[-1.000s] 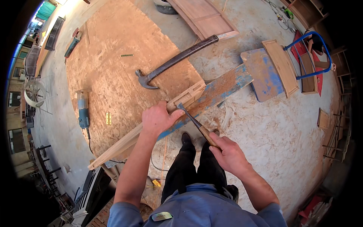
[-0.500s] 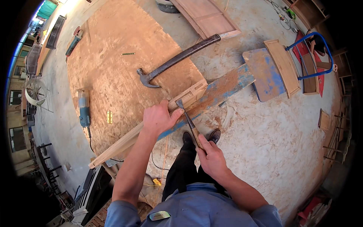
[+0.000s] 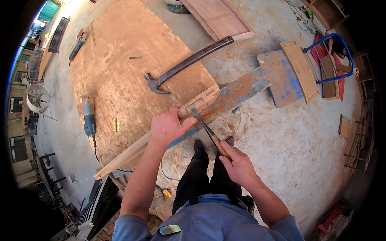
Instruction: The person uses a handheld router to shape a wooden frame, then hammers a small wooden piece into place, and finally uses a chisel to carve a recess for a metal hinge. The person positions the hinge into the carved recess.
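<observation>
My left hand (image 3: 166, 125) is wrapped over a long, pale wooden rail (image 3: 128, 153), which lies slantwise along the near edge of the worktable. Slots are cut into the rail's top close to its far right end. A chisel (image 3: 209, 131) with a wooden handle is held in my right hand (image 3: 240, 165), fingers closed round the handle. Its blade tip meets the rail just right of my left thumb; whether it bites into the wood I cannot tell. Beyond the rail, a claw hammer (image 3: 187, 62) rests on the table, its dark handle pointing to the upper right.
The plywood worktable (image 3: 116, 80) carries a blue power tool (image 3: 89, 116), an angle grinder (image 3: 78, 46), a pencil (image 3: 135, 58) and yellow hinges (image 3: 116, 125). A dusty blue plank (image 3: 241, 92) runs beside the rail. To the right stands a blue-framed trolley (image 3: 350, 56) near wooden panels.
My right hand has moved to the right and slightly toward me, so the chisel leans farther right. Its tip has shifted a little. My left hand stays on the rail.
</observation>
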Demonstrator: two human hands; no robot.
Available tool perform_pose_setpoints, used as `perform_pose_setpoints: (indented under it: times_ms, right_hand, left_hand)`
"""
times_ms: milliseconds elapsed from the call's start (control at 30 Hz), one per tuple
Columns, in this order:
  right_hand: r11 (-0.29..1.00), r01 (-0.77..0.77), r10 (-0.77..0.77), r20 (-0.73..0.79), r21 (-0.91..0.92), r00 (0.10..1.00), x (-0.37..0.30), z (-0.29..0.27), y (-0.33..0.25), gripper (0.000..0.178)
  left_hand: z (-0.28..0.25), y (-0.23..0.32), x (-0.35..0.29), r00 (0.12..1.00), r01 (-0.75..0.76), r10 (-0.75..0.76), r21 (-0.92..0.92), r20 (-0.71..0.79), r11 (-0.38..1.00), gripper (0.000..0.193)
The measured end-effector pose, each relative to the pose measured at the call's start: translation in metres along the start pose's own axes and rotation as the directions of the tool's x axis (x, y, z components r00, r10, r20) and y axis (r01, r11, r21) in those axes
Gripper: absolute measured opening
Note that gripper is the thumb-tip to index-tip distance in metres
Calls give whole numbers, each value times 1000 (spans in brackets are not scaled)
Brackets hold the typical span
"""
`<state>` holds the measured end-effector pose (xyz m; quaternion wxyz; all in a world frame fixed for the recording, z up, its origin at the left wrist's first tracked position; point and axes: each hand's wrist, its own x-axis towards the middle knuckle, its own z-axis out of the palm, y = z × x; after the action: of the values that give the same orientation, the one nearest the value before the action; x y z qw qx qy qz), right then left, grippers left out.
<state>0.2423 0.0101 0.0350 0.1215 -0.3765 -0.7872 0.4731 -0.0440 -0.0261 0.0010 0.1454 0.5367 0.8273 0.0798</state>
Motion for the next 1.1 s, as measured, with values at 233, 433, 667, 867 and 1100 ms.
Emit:
perform_pose_setpoints:
  times_ms: [233, 433, 667, 867, 1100]
  right_hand:
    - [997, -14, 22, 101, -79, 995, 8, -26, -11, 48]
    - [985, -155, 166, 163, -83, 972, 13, -21, -33, 48]
    - [996, -91, 91, -9, 27, 996, -3, 32, -7, 52]
    - [950, -176, 183, -3, 259, 983, 2, 40, -1, 50]
    - [972, -193, 188, 53, 132, 981, 5, -7, -8, 46]
  left_hand:
    - [-9, 9, 4, 987, 82, -85, 26, 134, 996, 86]
    - [4, 3, 0, 999, 36, -36, 30, 1, 999, 75]
    - [0, 4, 0, 997, 36, -36, 2, 74, 999, 73]
    - [4, -2, -1, 1000, -12, 12, -9, -12, 1000, 74]
    - [-10, 10, 3, 994, 63, -58, -58, 89, 996, 84]
